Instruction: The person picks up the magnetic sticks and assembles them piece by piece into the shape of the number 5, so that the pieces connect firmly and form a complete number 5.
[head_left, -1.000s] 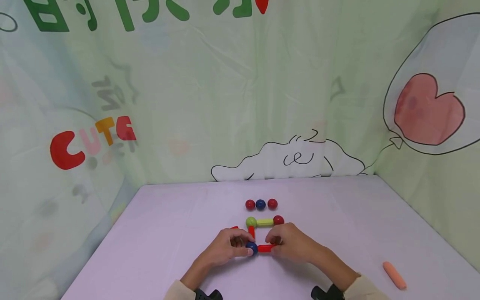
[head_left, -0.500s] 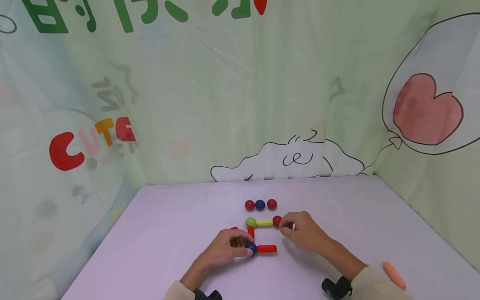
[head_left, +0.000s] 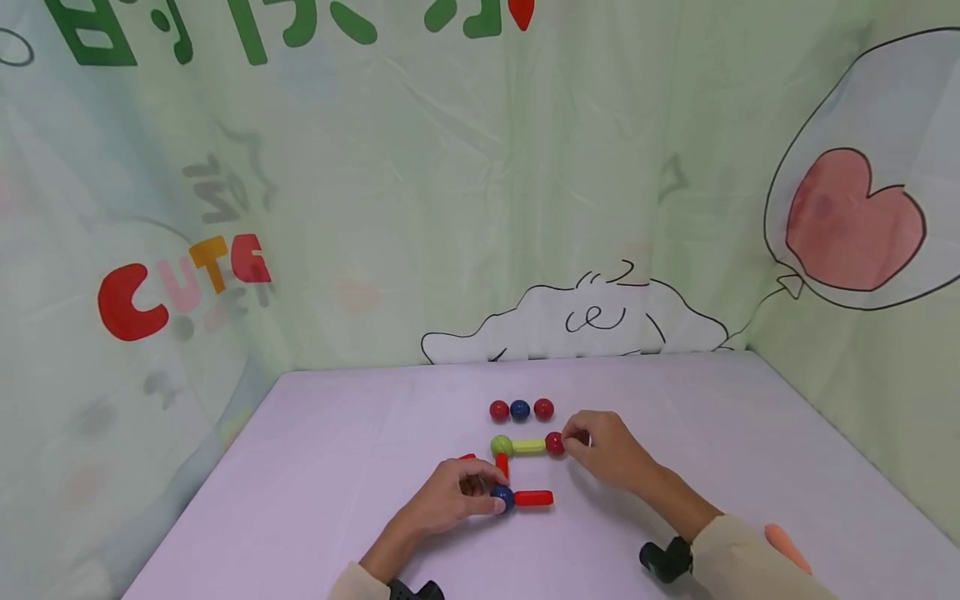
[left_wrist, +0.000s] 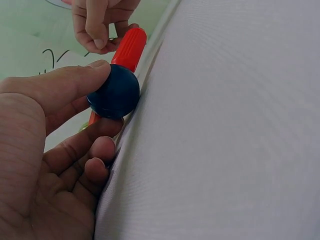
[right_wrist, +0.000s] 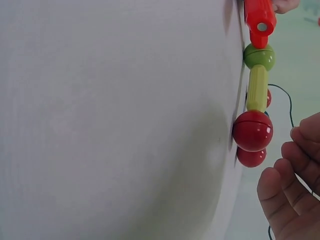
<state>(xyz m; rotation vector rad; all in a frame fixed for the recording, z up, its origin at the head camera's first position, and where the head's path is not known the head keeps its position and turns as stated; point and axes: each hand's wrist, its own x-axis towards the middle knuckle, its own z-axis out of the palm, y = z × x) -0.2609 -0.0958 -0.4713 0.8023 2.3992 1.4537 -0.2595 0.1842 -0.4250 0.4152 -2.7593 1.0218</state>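
My left hand [head_left: 450, 498] pinches a blue ball [head_left: 502, 498] between thumb and fingers, low at the table. From that ball a red ridged rod [head_left: 534, 498] points right, its far end bare. Another red rod [head_left: 502, 465] leads back to a green ball [head_left: 502, 445]. A yellow-green rod [head_left: 529, 446] joins the green ball to a dark red ball [head_left: 555, 443]. Beside that red ball is my right hand [head_left: 609, 450], fingers loosely bent. In the right wrist view, nothing sits between these fingers [right_wrist: 300, 165], and a gap separates them from the red ball [right_wrist: 252, 131].
Behind the joined pieces, a red ball [head_left: 499, 410], a blue ball [head_left: 520, 410] and a red ball [head_left: 543, 408] stand in a row. A red piece [head_left: 467, 457] shows partly behind my left hand. An orange rod [head_left: 786, 546] lies right, partly covered by my sleeve.
My right hand has left the end of the front red rod and moved back and right, to beside the dark red ball. My left hand keeps its grip on the blue ball.
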